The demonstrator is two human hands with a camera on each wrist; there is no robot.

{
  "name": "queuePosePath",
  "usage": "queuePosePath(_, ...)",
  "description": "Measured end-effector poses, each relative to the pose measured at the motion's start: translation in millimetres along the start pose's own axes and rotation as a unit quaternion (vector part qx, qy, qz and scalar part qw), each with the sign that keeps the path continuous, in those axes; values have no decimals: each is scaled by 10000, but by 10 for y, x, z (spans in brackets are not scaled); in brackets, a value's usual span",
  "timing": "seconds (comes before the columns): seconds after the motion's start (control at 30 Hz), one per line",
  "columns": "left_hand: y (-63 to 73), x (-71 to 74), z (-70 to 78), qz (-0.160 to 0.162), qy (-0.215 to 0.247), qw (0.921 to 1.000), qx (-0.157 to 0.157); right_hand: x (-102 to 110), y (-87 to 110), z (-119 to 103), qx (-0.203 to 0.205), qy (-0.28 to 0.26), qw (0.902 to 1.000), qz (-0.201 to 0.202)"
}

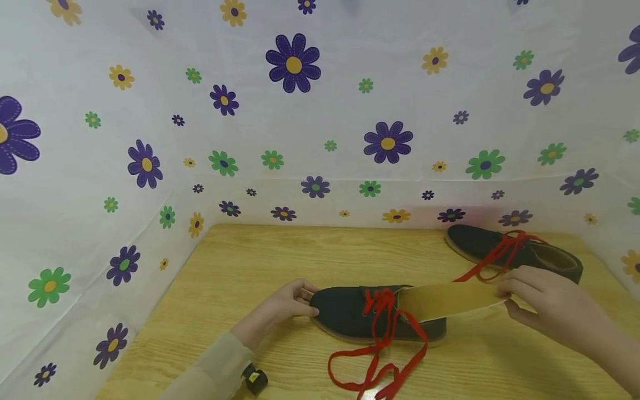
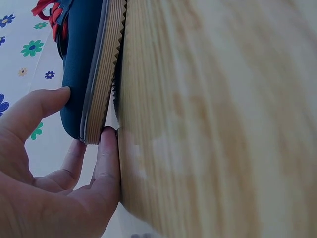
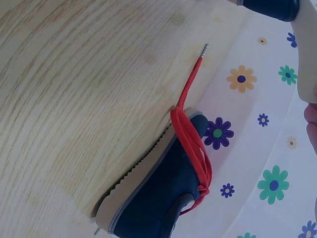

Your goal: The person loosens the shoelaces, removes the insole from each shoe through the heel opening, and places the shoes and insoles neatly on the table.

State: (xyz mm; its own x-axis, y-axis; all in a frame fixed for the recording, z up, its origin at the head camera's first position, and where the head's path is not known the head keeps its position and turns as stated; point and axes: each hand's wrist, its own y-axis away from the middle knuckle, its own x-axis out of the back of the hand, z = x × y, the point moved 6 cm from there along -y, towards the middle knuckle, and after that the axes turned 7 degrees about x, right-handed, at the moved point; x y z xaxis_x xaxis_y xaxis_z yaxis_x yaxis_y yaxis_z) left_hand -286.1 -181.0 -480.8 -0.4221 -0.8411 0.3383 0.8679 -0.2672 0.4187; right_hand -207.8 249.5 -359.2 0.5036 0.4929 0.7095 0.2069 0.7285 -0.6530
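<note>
A dark navy shoe (image 1: 340, 316) with loose red laces (image 1: 384, 300) lies on the table, toe toward the left. My left hand (image 1: 280, 308) holds the toe; in the left wrist view its thumb presses the toe of the shoe (image 2: 81, 79) while fingertips touch the sole edge. With my right hand (image 1: 555, 308) I pinch the heel end of a tan insole (image 1: 450, 301). The insole's front part is inside the shoe opening, hidden there, and the rest sticks out past the heel. In the right wrist view the insole (image 3: 303, 59) shows edge-on beside my fingertips (image 3: 312, 124).
A second navy shoe (image 1: 475, 244) with red laces rests at the back right of the wooden table (image 1: 280, 250), just behind my right hand. White flower-print cloth (image 1: 340, 111) stands behind and beside the table. A small black device (image 1: 255, 379) is at my left wrist.
</note>
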Motion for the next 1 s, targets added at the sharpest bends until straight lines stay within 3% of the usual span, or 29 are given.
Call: queuePosePath(1.0, 9, -13, 10, -65, 146, 9999, -63, 131, 63, 26, -43, 249, 9997, -52)
